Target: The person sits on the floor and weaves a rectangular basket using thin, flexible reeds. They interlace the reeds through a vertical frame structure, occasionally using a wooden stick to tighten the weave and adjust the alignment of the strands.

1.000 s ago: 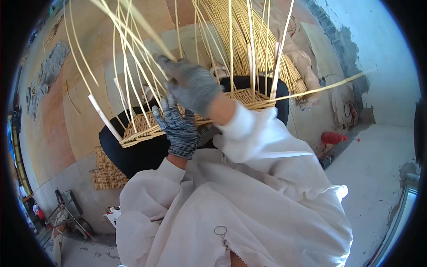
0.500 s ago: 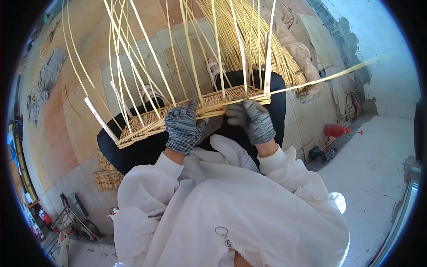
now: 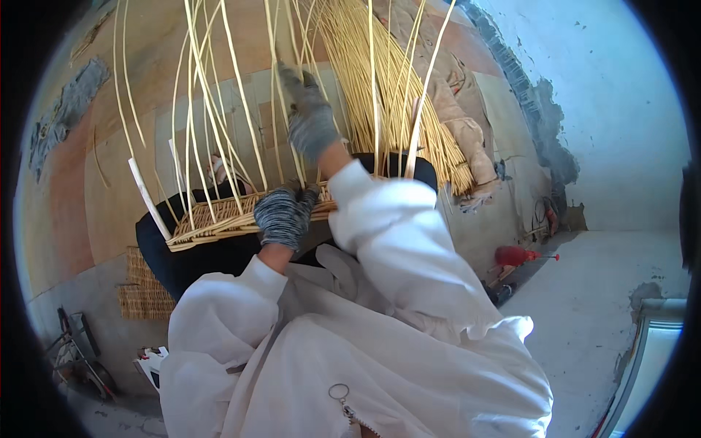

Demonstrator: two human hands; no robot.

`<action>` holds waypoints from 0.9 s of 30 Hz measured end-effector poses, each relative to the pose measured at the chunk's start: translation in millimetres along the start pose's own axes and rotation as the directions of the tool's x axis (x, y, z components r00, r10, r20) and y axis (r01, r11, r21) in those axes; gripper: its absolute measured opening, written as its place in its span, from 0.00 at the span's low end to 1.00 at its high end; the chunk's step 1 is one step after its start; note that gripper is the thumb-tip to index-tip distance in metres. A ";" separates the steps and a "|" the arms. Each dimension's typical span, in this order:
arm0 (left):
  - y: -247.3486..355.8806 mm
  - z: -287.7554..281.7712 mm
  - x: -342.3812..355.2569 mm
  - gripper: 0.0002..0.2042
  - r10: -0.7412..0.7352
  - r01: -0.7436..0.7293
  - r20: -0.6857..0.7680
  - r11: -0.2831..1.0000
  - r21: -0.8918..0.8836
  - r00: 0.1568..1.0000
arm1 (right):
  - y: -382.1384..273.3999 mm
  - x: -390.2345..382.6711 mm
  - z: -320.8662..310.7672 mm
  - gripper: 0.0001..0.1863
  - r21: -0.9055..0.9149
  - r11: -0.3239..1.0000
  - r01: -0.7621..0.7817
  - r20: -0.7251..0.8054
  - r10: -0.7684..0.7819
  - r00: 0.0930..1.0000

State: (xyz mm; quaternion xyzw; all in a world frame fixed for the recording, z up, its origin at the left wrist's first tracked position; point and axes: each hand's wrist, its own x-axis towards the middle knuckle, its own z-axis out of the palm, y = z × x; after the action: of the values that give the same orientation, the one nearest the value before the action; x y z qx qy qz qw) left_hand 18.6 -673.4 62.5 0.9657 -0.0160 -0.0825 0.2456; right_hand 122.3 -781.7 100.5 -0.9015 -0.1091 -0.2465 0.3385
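A wicker base point(image 3: 212, 228) with upright willow rods point(image 3: 244, 95) lies across my lap, its near edge towards me. My left hand point(image 3: 283, 217), in a grey knitted glove, is closed on this edge near the middle. Beyond the base, my right hand point(image 3: 310, 120), gloved alike, is raised among the upright rods. Its fingers are blurred, so whether it holds a rod cannot be made out. Thicker pale sticks stand at the corners, one at the left point(image 3: 148, 201) and one at the right point(image 3: 416, 139). My right sleeve hides part of the base.
A bundle of loose willow rods point(image 3: 380, 80) lies on the floor beyond, beside crumpled brown cloth point(image 3: 464, 131). Woven wicker pieces point(image 3: 142, 288) lie at the left. A red tool with a thin tip point(image 3: 515, 255) is by the right wall. Grey cloth point(image 3: 69, 109) lies far left.
My right hand has left the near edge and swung up and leftward among the upright rods. The long rod that stuck out to the right no longer shows there. My left hand stays on the edge.
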 end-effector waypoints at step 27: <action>24.5 26.3 -8.7 0.24 0.711 -0.667 -0.088 0.689 0.284 0.698 | 72.8 -158.6 -108.8 0.15 -0.254 0.965 0.063 0.285 0.013 0.958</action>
State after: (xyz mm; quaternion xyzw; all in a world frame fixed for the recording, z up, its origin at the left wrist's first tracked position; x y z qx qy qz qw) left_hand 5.9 -706.8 52.7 0.9130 -0.3646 0.1115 0.1454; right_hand -27.1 -913.1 48.4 -0.9627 -0.1346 -0.1310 0.1948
